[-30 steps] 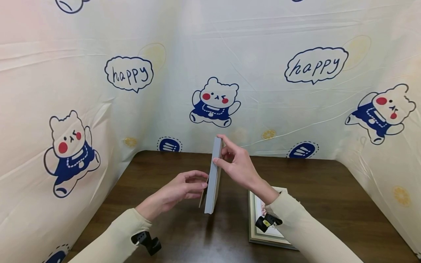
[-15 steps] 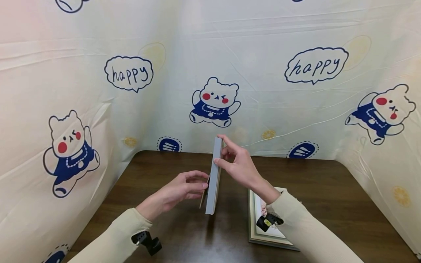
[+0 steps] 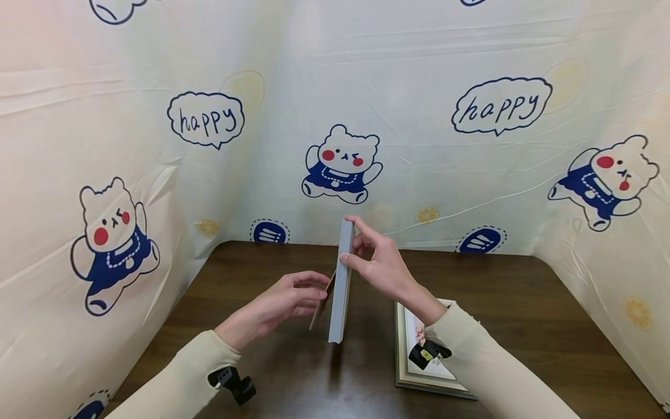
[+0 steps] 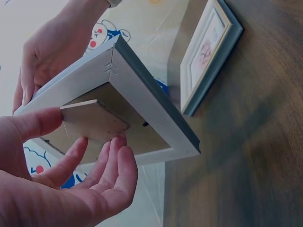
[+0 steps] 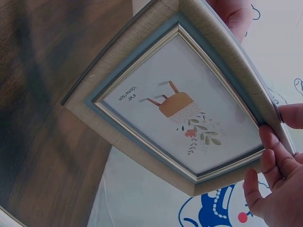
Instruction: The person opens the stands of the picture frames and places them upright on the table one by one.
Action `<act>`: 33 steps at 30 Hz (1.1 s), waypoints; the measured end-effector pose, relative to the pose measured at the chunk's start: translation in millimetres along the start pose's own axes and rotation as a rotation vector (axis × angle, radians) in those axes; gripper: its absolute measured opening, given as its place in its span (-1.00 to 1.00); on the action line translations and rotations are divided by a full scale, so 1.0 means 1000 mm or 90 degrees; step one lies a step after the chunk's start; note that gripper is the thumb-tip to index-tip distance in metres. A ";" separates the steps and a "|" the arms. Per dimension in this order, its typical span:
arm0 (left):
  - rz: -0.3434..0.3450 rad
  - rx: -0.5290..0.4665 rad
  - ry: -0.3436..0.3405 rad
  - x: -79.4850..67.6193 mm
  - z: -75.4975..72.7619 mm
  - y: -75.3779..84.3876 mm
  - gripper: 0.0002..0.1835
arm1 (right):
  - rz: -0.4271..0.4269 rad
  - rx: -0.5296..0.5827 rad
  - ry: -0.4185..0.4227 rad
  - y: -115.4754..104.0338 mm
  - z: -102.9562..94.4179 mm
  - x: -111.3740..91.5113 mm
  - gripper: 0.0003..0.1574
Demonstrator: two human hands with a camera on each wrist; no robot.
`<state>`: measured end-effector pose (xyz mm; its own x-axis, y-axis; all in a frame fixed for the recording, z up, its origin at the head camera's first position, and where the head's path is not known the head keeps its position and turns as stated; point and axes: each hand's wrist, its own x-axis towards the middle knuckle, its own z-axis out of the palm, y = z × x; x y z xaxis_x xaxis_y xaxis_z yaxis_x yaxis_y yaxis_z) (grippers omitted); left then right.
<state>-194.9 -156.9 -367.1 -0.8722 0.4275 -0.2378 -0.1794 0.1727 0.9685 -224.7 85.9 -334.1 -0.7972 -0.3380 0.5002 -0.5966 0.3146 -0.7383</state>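
A picture frame (image 3: 341, 291) stands edge-on in the air above the table, its blue-grey side toward the head camera. My right hand (image 3: 384, 265) grips its upper edge, thumb on the side and fingers on the front. In the right wrist view, the frame's front shows a print (image 5: 189, 113) of a potted plant on legs. On the back, a flat stand leg (image 4: 92, 120) tilts away from the backing board (image 4: 151, 135). My left hand (image 3: 285, 302) pinches this leg between thumb and fingers.
Another picture frame (image 3: 402, 349) with a pink flower print lies face up on the dark wooden table (image 3: 251, 256), partly under my right forearm. Patterned cloth (image 3: 408, 116) walls the table at the back and sides.
The stand leg has swung outward to the left, widening the gap to the frame's back. My left fingers moved slightly left with it. The right hand keeps its hold nearly still.
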 end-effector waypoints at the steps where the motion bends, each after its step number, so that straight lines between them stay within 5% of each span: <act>1: -0.002 0.002 0.001 0.000 0.000 0.000 -0.44 | 0.000 0.000 -0.001 0.000 0.000 0.000 -0.22; 33: -0.019 0.041 0.033 0.007 -0.013 -0.005 -0.62 | -0.013 -0.013 -0.051 0.002 -0.001 -0.003 -0.19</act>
<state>-206.1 -166.5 -372.1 -0.8895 0.3751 -0.2607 -0.1776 0.2419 0.9539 -223.1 88.7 -336.4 -0.7754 -0.4142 0.4766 -0.6150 0.3246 -0.7186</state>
